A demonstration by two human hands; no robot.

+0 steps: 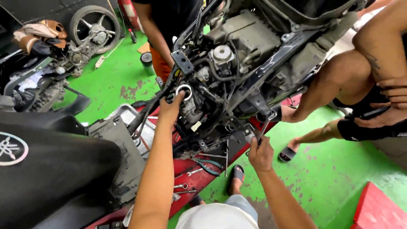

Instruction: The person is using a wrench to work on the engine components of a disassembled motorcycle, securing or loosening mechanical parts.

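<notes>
Gripping a metal ring (pixel 184 90) on the engine (pixel 220 68), the left hand (pixel 171 111) reaches up. Below the engine, the right hand (pixel 260 153) grips a wrench (pixel 266 124).

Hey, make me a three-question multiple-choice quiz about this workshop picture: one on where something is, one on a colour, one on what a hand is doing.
1. Where is the left hand?
A. Up at a shiny metal ring on the stripped scooter
B. On the floor
C. On the loose wheel

2. What colour is the workshop floor?
A. Grey
B. Green
C. Blue

3. What is the right hand doing?
A. Hanging empty
B. Resting flat on a knee
C. Gripping a slim metal tool

Answers:
1. A, the fingers reach the metal ring among the hoses of the scooter.
2. B, the painted floor is bright green with worn patches.
3. C, the fist is closed round the metal tool, which points up into the frame.
</notes>
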